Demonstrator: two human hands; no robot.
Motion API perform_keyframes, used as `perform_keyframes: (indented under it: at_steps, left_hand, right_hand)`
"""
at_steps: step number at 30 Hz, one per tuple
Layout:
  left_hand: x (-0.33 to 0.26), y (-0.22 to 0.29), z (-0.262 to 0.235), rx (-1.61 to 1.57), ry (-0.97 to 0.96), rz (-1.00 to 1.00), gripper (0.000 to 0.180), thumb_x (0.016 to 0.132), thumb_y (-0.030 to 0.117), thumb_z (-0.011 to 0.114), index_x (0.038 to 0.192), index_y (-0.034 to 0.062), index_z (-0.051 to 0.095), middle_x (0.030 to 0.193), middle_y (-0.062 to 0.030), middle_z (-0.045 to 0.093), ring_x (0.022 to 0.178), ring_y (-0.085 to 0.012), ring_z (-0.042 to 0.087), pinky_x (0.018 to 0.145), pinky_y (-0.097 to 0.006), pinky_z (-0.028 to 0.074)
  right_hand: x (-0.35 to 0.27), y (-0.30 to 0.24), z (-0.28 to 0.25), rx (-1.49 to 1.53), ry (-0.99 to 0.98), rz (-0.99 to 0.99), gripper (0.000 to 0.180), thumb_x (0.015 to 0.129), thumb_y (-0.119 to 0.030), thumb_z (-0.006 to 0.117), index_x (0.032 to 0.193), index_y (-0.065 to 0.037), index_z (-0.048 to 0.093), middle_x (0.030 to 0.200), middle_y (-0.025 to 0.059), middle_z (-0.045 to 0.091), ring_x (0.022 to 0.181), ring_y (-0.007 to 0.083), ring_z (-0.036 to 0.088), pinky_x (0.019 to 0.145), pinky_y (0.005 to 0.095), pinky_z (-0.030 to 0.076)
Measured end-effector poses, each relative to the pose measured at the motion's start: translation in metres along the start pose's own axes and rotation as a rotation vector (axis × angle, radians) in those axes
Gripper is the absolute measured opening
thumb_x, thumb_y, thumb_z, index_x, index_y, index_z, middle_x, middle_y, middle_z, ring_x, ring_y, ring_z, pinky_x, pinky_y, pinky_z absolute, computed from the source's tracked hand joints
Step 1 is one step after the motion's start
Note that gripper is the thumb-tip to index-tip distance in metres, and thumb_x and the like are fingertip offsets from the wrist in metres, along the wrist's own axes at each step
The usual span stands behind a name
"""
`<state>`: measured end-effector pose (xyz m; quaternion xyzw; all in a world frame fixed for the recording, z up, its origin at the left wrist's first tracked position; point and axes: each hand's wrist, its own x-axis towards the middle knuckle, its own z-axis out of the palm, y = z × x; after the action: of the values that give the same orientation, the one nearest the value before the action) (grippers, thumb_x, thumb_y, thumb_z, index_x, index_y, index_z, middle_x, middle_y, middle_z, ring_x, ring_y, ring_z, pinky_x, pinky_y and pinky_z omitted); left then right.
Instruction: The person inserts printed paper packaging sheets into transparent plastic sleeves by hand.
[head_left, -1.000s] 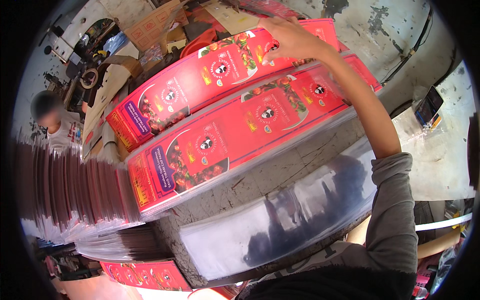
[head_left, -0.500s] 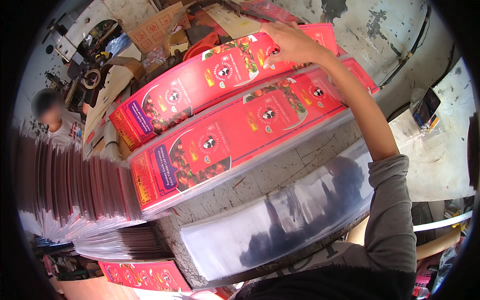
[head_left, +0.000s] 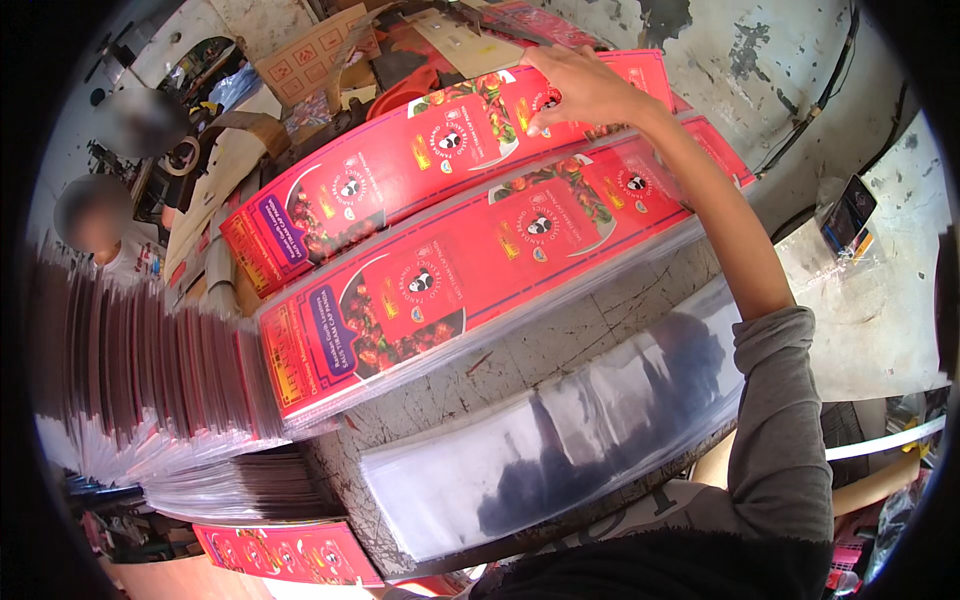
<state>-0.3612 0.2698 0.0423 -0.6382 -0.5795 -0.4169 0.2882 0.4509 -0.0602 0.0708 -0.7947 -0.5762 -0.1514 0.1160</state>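
My right hand (head_left: pixel 588 92) is on the far red printed sheet (head_left: pixel 385 165), its fingers over the far edge and the thumb against the printed face. This long strip carries pictures of food and round emblems, and it seems to lean up at a tilt. Just nearer lies a stack of matching red printed sheets (head_left: pixel 420 290), its side showing many thin layers. Closest to me on the table is a pile of clear, glossy plastic sheets (head_left: pixel 580 420), reflecting dark shapes. My left hand is out of view.
On the left stand tall stacks of sheets (head_left: pixel 150 360), edges outward. A red printed bundle (head_left: pixel 290 553) sits below them. A scratched metal table (head_left: pixel 530 355) runs between the piles. At the right, a phone (head_left: pixel 848 215) leans near the wall. Two people are at the far left.
A second person has come into view at the upper left. My right hand stays on the far sheet with hardly any movement.
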Motion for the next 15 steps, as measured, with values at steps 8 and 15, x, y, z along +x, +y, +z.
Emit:
perform_keyframes:
  at_steps: [8, 15]
  left_hand:
    - [-0.018, 0.008, -0.024, -0.022, 0.097, -0.062, 0.016, 0.085, 0.011, 0.048, 0.097, 0.0011, 0.052, 0.092, -0.01, 0.052, 0.081, -0.0239, 0.051, 0.068, -0.032, 0.046]
    - [-0.068, 0.048, -0.086, -0.181, 0.378, -0.241, 0.015, 0.086, 0.012, 0.048, 0.095, 0.0001, 0.053, 0.09, -0.01, 0.052, 0.079, -0.023, 0.051, 0.067, -0.031, 0.045]
  right_hand:
    - [-0.001, -0.002, -0.001, 0.022, 0.016, -0.004, 0.075, 0.06, -0.041, 0.073, 0.115, -0.002, 0.041, 0.11, 0.0155, 0.051, 0.11, 0.029, 0.044, 0.09, 0.0458, 0.029]
    - [-0.013, -0.012, -0.018, -0.069, 0.199, -0.023, 0.061, 0.062, -0.034, 0.074, 0.108, -0.006, 0.045, 0.098, 0.0137, 0.055, 0.1, 0.0295, 0.05, 0.089, 0.0426, 0.03]
